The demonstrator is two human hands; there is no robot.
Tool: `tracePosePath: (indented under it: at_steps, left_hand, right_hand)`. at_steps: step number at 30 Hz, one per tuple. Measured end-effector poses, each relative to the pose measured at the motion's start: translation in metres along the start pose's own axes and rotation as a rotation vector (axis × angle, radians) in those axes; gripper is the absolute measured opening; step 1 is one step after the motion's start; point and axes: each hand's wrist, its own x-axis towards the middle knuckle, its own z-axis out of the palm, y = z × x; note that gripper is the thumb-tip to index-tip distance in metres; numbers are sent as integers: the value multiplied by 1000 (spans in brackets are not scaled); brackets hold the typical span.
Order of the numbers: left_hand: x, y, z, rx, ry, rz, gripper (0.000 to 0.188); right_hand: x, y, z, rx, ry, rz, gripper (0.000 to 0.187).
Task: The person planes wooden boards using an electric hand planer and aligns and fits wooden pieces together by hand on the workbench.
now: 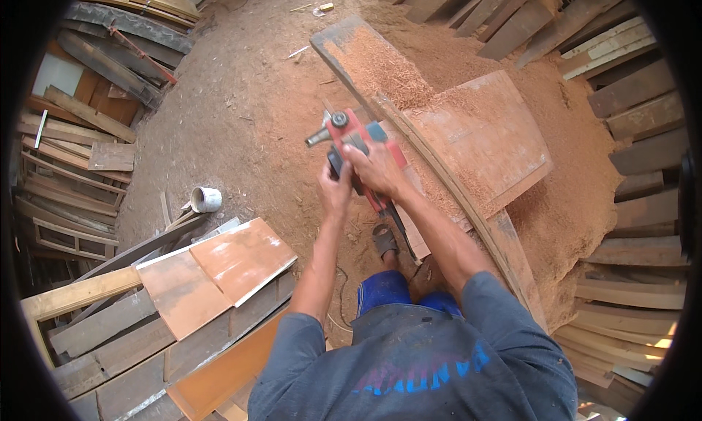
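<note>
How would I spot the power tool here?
Start at the wide, shaving-dusted board right of centre. Left of it, the person's left hand and right hand hold the power tool. Its red-and-black body stands out from the long brown plank nearby.

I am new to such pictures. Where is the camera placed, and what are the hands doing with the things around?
The camera sits on a person's head and looks down; its round wide lens bends straight edges. No robot here: the bare left hand and right hand together hold a red and black power tool. Beside it, reddish wood shavings lie on the boards, including a wide board. Toward the left stands a white bucket, with tan panels nearer the person.
</note>
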Motion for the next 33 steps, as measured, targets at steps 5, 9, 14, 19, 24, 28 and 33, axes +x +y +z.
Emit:
tracePosePath:
  at_steps: [5, 9, 14, 19, 24, 28, 33]
  left_hand:
    - [16, 6, 11, -102, 37, 55, 31]
    - [-48, -7, 11, -22, 58, 3, 30]
    - [-170, -35, 24, 138, 46, -111, 50]
    - [-310, -52, 43, 268, 29, -131, 63]
    - [-304, -61, 40, 103, 14, -162, 59]
    - [-230, -48, 36, 55, 98, -140, 57]
    - [-118, -33, 22, 24, 70, 65, 48]
  right_hand:
    - [16, 5, -1, -25, 100, -103, 64]
    - [-49, 0, -7, 75, 0, 31, 58]
    - [-164, 41, -21, -7, -2, 112, 53]
    - [-300, 79, -36, 72, -20, 201, 57]
    - [-296, 76, -31, 2, 22, 169, 57]
    - [-220, 52, -27, -23, -8, 130, 57]
    - [-109, 31, -11, -33, -1, 94, 59]
